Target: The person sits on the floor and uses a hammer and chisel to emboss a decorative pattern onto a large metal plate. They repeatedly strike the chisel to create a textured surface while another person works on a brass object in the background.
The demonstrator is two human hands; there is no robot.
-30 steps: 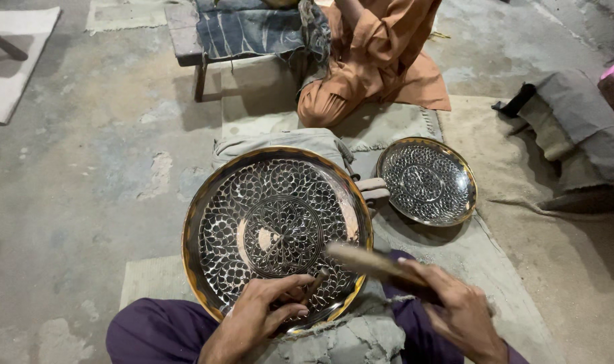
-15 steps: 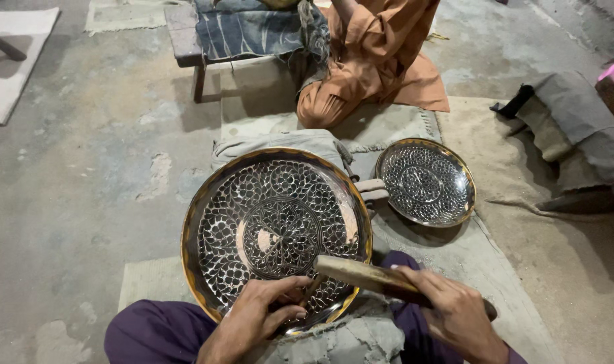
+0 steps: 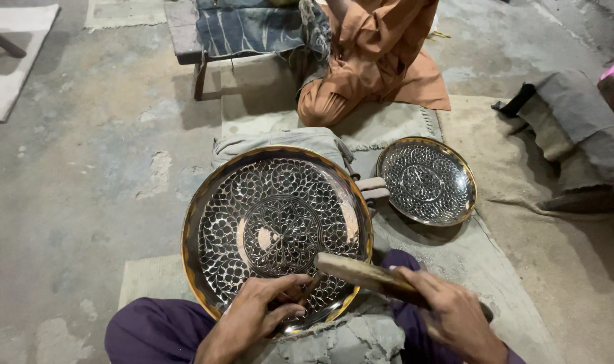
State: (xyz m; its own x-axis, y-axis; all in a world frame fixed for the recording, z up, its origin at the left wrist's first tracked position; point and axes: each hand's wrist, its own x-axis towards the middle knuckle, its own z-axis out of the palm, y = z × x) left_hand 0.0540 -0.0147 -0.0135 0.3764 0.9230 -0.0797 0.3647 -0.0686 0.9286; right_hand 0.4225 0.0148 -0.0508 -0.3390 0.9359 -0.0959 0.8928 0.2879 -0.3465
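My right hand point(image 3: 455, 317) grips the wooden mallet point(image 3: 371, 275), my left hand point(image 3: 263, 310) pinches a small chisel point(image 3: 311, 286) on the big round patterned metal plate point(image 3: 276, 232); a crooked hit could dent it.

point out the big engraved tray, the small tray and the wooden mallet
big engraved tray point(image 3: 266, 216), head view, centre rosette
small tray point(image 3: 426, 180), head view, middle of its patterned face
wooden mallet point(image 3: 361, 271), head view, head end

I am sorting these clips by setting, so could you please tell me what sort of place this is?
Probably a floor-level metal craft workshop. A large engraved plate lies under the left hand, the right hand holds a wooden mallet, and a smaller engraved plate rests on mats over bare concrete floor.
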